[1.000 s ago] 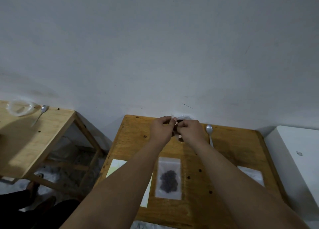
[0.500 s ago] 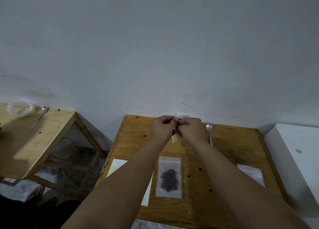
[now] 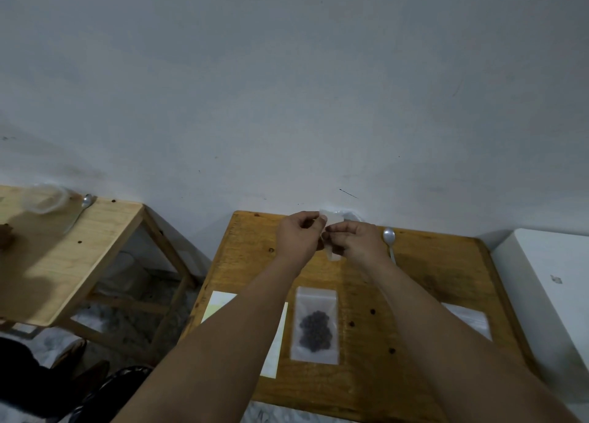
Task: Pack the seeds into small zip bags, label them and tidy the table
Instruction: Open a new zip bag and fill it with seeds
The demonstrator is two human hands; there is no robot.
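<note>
Between left hand (image 3: pixel 298 236) and right hand's (image 3: pixel 360 242) pinching fingers (image 3: pixel 336 228), zip bag (image 3: pixel 333 219)

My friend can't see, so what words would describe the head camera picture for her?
A left hand and a right hand pinch a small clear zip bag between them above a wooden table. Nearer the person lies a zip bag of dark seeds, and a spoon rests to the right of the hands.

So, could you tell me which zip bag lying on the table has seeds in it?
The middle bag, dark seeds visible inside; the right-hand bag looks empty.
</note>
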